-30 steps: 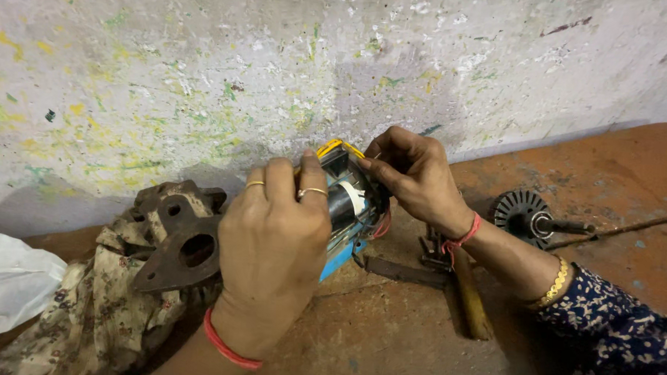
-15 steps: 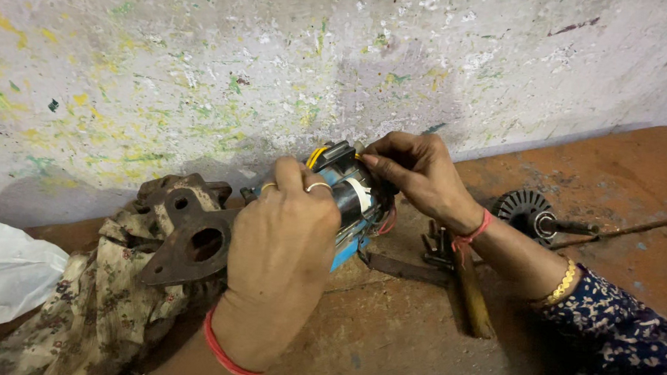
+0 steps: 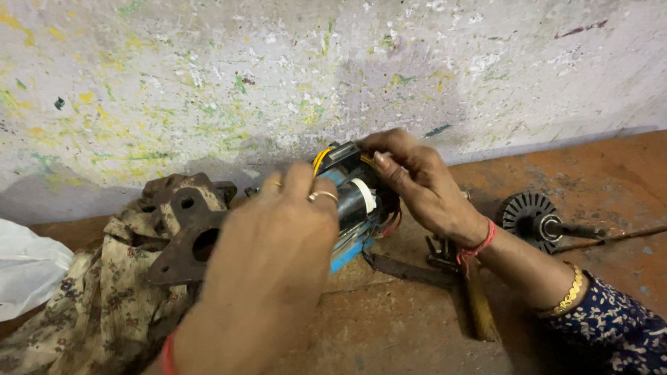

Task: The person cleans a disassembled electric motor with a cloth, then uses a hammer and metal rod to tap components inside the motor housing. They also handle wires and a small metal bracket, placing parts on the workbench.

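My left hand [image 3: 272, 259] wraps around a small electric motor body [image 3: 355, 203] with a blue housing, yellow and red wires and a dark top end. It holds the motor just above the rusty brown bench [image 3: 387, 337]. My right hand [image 3: 419, 183] grips the motor's far end, fingers curled over the black part and the wires. Rings sit on my left fingers, red thread bands on both wrists.
A rusty metal flange [image 3: 191, 230] lies on a patterned cloth [image 3: 85, 319] at left, beside a white plastic bag [image 3: 13, 272]. A motor armature with fan [image 3: 539, 217] rests at right. Pliers [image 3: 448, 280] lie under my right wrist. A paint-flecked wall [image 3: 278, 67] stands behind.
Both hands have kept their hold on the motor. My left hand has slid further over its body, and the view has shifted slightly.
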